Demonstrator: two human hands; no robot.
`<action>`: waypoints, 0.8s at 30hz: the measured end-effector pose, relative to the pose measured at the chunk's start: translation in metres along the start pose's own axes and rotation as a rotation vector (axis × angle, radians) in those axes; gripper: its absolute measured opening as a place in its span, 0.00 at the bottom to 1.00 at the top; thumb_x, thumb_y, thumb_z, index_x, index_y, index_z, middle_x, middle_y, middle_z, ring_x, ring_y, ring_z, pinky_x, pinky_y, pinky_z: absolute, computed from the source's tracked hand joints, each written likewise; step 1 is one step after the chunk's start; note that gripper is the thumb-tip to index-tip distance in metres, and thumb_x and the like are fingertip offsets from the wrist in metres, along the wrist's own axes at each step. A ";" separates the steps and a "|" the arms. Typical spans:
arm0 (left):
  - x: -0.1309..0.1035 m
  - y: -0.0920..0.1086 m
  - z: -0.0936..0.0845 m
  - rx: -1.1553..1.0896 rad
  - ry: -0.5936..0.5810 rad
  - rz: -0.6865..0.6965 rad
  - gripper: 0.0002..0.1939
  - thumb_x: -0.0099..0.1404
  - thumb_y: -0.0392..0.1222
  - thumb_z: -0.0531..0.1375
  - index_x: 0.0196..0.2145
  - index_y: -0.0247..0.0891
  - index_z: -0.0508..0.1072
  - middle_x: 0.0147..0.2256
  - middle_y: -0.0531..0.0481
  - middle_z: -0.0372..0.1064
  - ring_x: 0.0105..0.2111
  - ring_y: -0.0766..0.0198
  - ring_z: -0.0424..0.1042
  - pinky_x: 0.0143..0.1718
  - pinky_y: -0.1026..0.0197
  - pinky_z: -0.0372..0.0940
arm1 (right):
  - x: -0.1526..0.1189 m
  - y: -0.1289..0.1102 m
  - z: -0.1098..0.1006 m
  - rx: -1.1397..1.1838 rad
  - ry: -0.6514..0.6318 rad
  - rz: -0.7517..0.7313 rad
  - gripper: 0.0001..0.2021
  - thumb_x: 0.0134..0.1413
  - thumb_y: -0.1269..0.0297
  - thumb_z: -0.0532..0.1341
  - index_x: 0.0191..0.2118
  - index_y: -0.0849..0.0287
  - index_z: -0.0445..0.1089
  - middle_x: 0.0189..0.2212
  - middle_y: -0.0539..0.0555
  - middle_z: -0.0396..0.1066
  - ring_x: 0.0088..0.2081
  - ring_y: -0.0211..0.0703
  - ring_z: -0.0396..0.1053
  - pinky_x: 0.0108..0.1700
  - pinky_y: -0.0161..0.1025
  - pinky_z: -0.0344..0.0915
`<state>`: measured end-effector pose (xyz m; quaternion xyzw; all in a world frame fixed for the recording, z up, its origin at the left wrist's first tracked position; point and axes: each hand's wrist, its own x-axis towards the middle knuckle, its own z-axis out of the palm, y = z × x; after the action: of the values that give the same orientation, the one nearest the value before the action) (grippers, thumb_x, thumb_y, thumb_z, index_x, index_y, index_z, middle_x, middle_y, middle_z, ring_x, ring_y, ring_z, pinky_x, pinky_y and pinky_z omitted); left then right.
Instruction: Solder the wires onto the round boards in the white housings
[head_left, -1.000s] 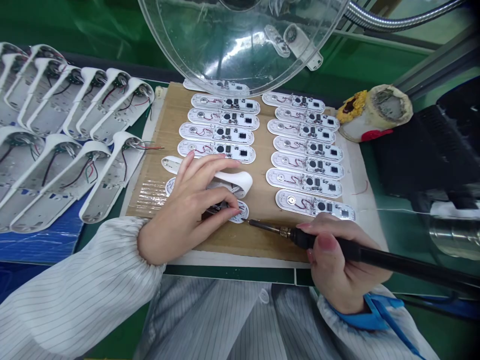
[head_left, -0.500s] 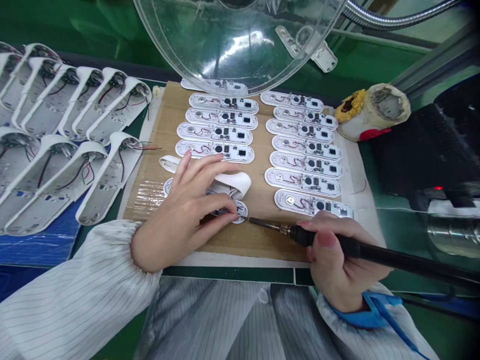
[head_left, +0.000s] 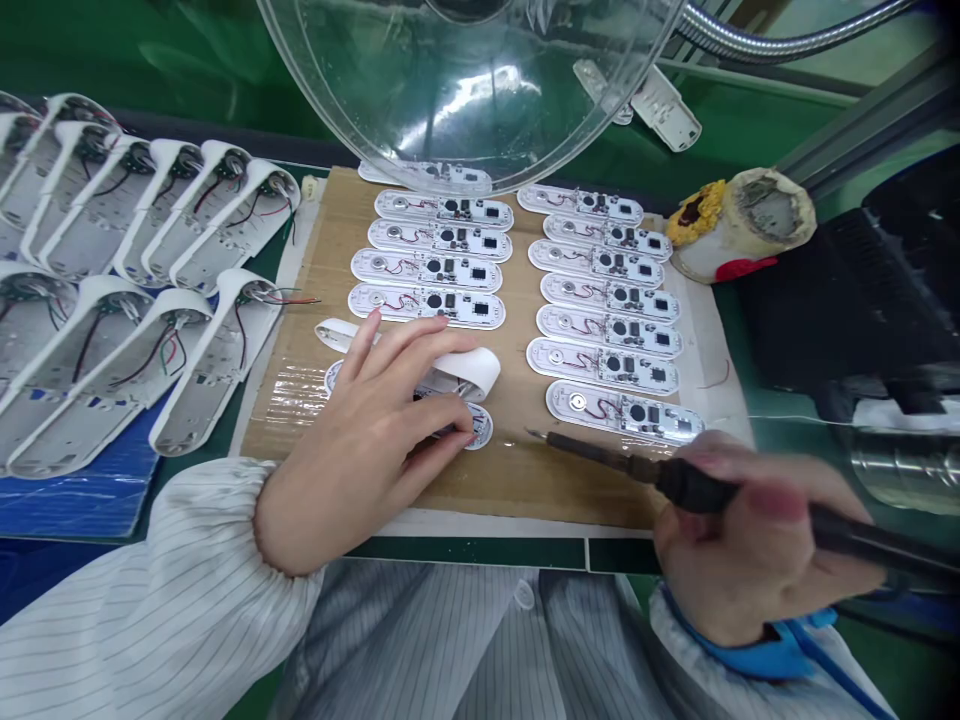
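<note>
Green surface [head_left: 480, 553] spreads across the workplace, carrying a sheet of white paper [head_left: 731, 365] with a brown cardboard sheet [head_left: 457, 490] on top. Near the cardboard's front edge, a white oval circuit board [head_left: 481, 427] lies mostly hidden beneath the left hand [head_left: 375, 430]; only its two ends show clearly. The left thumb and index finger come together at the board's right end, but I cannot tell whether they pinch anything, while the other fingers spread over a white casing [head_left: 480, 370] just behind it. The right hand [head_left: 765, 540], slightly blurred and with a blue wrist strap [head_left: 769, 655] below it, has its fingers closed around the handle of a soldering iron [head_left: 694, 487]. Its tip points left over bare cardboard, near the board's end but apart from it. Behind the left hand is a column of five boards [head_left: 427, 306], partly under a clear round shield [head_left: 465, 170]; to the right is a column of seven boards [head_left: 611, 366]. White housings [head_left: 217, 375] with loose wires stand in two rows at the far left, some on a blue mat [head_left: 67, 510]. A yellow sponge [head_left: 697, 212] sits against a round holder [head_left: 772, 215] at the right.
</note>
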<state>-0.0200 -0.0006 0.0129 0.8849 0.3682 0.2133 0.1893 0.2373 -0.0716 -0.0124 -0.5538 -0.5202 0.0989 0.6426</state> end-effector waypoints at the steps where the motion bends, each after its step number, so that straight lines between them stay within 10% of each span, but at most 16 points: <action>1: 0.000 0.000 0.000 -0.002 0.002 0.003 0.11 0.78 0.37 0.58 0.36 0.41 0.76 0.65 0.46 0.66 0.71 0.49 0.57 0.74 0.29 0.41 | 0.002 0.000 0.000 0.008 0.079 0.012 0.14 0.66 0.58 0.65 0.29 0.55 0.77 0.21 0.48 0.71 0.20 0.39 0.66 0.24 0.39 0.62; 13: -0.008 -0.019 -0.019 0.068 0.003 0.277 0.14 0.77 0.31 0.58 0.58 0.36 0.74 0.65 0.41 0.66 0.66 0.55 0.67 0.76 0.42 0.53 | 0.023 0.004 -0.014 0.138 0.247 0.305 0.20 0.57 0.42 0.71 0.31 0.56 0.78 0.16 0.44 0.60 0.17 0.34 0.50 0.22 0.38 0.52; 24: -0.003 -0.032 -0.002 0.092 0.066 0.383 0.09 0.78 0.34 0.56 0.49 0.40 0.76 0.62 0.45 0.68 0.61 0.54 0.70 0.72 0.45 0.59 | 0.046 -0.001 -0.023 0.215 0.242 0.330 0.15 0.65 0.46 0.68 0.42 0.53 0.77 0.20 0.42 0.59 0.21 0.33 0.54 0.23 0.33 0.51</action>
<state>-0.0405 0.0185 -0.0018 0.9391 0.2085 0.2571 0.0924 0.2745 -0.0536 0.0173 -0.5674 -0.3283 0.1901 0.7308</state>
